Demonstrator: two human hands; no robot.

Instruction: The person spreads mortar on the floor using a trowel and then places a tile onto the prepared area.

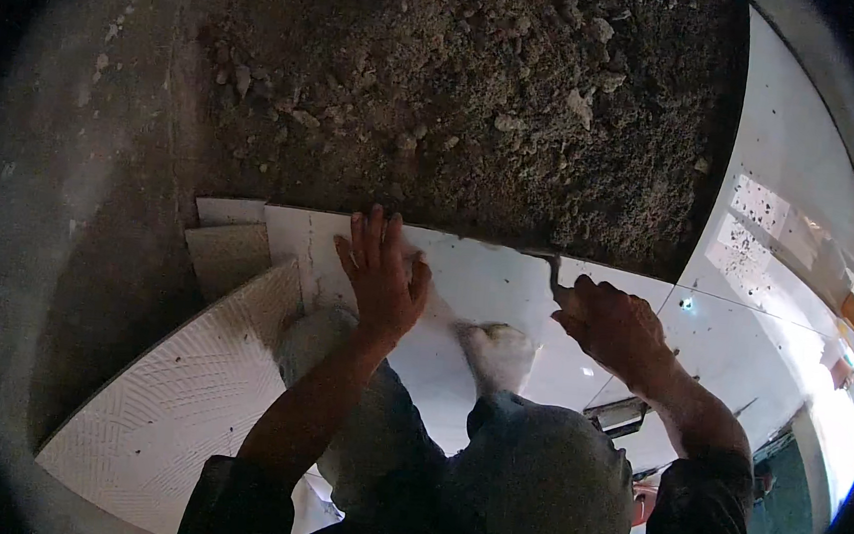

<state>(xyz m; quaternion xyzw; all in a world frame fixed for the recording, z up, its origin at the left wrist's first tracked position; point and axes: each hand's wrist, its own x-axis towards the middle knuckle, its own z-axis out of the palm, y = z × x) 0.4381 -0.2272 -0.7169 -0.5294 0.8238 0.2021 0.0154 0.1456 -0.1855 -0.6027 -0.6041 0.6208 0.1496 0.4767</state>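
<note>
My left hand (383, 282) lies flat on a glossy white floor tile (468, 260), its fingers spread toward the tile's far edge. My right hand (615, 327) is closed round the handle of a trowel-like tool (554, 274). The tool's bent metal neck reaches the far edge of the tile, where grey-brown loose mortar (459, 119) begins. Its working end cannot be made out. A light shoe or foot (498, 356) rests on the tile between my hands.
At the lower left leans a large tile with a ridged, combed face (171, 397), beside smaller tile pieces (229, 256). White tiles with dark crumbs (773, 144) run along the right. A dark rectangular object (618, 417) lies near my right forearm.
</note>
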